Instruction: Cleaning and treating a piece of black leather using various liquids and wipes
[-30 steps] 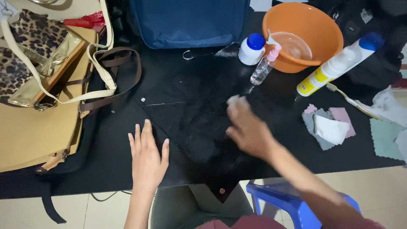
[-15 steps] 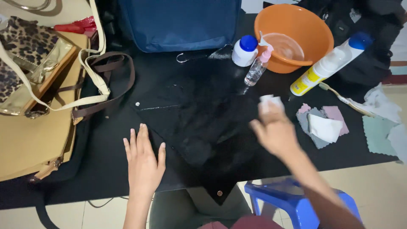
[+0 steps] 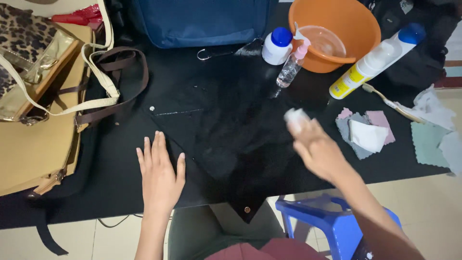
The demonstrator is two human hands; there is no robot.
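Black cloth covers the whole surface (image 3: 120,159) in front of me, and on it lies the black leather piece (image 3: 231,144) I am working on, one snap-studded corner hanging off the near edge toward my lap. Its outline is hard to make out, dark on dark; only a faint seam and small metal studs mark it. My left hand (image 3: 160,172) lies flat on its left part, fingers spread, palm down. My right hand (image 3: 315,147) is blurred, closed around a small white wad (image 3: 294,118) pinched at the fingertips, above the right edge of the leather; whether the wad touches the leather I cannot tell.

Just right of that hand sits a little stack of grey and pink cloths (image 3: 358,130) with a white one on top, then pale green cloths (image 3: 433,144) cut off by the frame. Behind stand a small clear spray bottle with a pink pump (image 3: 291,67), a white jar with a blue lid (image 3: 276,46), an orange plastic basin (image 3: 337,29) and a white-and-yellow bottle lying tilted (image 3: 373,62). A tan bag with brown straps (image 3: 43,125) fills the left, partly cut off.

Since a second ago, my right hand has pulled off the middle of the leather toward the right; my left has stayed put.
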